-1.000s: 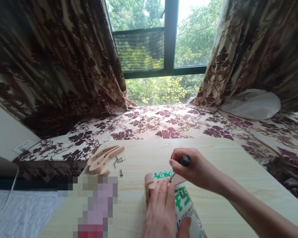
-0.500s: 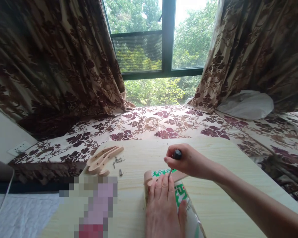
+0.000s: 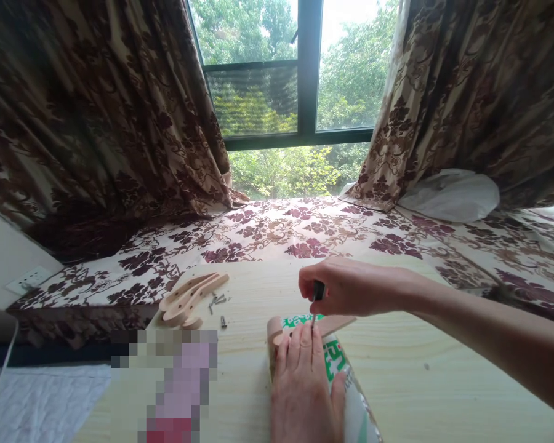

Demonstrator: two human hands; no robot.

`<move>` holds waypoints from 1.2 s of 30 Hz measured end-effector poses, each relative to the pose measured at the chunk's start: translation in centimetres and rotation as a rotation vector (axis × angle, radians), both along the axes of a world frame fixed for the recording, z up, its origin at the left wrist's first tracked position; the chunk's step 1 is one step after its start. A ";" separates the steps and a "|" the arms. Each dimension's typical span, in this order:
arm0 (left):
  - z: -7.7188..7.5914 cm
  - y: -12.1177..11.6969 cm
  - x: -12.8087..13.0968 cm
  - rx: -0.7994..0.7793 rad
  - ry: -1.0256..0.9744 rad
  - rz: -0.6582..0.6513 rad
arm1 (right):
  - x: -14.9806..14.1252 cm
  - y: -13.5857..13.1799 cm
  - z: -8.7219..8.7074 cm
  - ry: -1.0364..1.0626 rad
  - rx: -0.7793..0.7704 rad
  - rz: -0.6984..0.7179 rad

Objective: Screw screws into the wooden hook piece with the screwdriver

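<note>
A bright window between floral curtains lights a pale wooden worktop. On it lies a green-printed packet, with a wooden piece across its far end. The person's left hand spreads flat over both, much as half a second ago. The right hand is closed around a screwdriver; compared with then, its wrist has rolled over, back upward, and the handle's end no longer faces the camera. The left fingers hide part of the wooden piece and the screwdriver's tip. Left of the packet lie loose screws, then more shaped wooden parts; nearer, a pixelated patch masks something. Beyond the packet runs a floral-covered ledge, a white bag to its right.
</note>
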State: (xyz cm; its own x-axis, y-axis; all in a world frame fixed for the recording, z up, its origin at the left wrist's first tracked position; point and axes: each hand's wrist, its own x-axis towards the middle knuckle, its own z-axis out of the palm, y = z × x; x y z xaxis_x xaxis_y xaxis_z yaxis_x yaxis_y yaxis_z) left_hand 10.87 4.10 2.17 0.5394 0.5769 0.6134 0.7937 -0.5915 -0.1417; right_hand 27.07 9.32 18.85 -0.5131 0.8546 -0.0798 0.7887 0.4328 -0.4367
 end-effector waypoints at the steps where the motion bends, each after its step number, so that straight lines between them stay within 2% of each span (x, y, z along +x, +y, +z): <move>1: -0.2 0.0 0.0 -0.008 0.013 -0.003 | 0.0 -0.2 0.2 -0.037 0.024 0.006; 4: -0.8 -0.1 0.2 -0.061 -0.003 0.016 | -0.1 -0.5 0.8 -0.177 0.077 0.028; 8: -1.5 -0.3 1.1 -0.105 -0.137 0.046 | -0.4 -0.5 1.5 -0.323 0.096 0.082; 13: -1.7 -0.2 1.4 -0.059 -0.220 0.037 | -1.0 0.2 1.2 -0.321 0.083 0.065; 18: -1.1 -0.2 0.5 -0.116 -0.076 0.002 | -0.8 0.8 1.2 -0.244 0.020 -0.046; 21: -1.1 -0.3 0.5 -0.117 -0.085 0.016 | -0.4 0.6 1.9 -0.283 0.012 0.030; 24: -1.3 -0.3 0.7 -0.130 -0.132 0.038 | -0.4 0.1 2.5 -0.400 0.100 0.149; 28: -1.5 -0.3 0.9 -0.137 -0.138 0.034 | -1.1 -0.4 2.3 -0.527 0.188 0.249; 32: -1.4 -0.2 0.7 -0.141 -0.148 0.022 | -1.7 -0.1 2.0 -0.565 0.184 0.220; 36: -1.4 -0.3 0.7 -0.138 -0.145 0.023 | -2.1 0.0 2.3 -0.596 0.160 0.179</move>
